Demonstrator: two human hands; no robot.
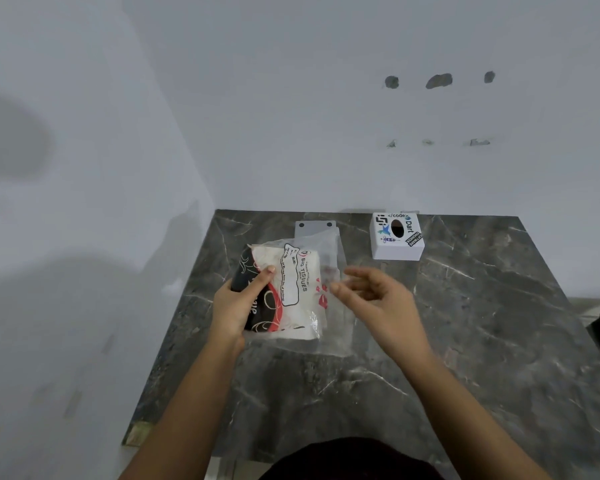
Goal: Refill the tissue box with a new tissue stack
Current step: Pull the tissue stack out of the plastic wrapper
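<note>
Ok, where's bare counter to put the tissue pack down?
Bare marble lies right of the right hand, below the tissue box, and along the near edge. It is crowded by the left hand: tissue pack, loose wrap, grey plate.

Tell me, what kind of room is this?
Probably a plain room in a home or small office, hard to say more. A dark marble-look tabletop sits in a corner of bare white walls with patched holes, and a sticker-covered tissue box rests on it.

Both bare forearms reach forward, the left hand (238, 303) curled with its thumb on top, the right hand (374, 297) beside it, fingers loosely spread.
</note>
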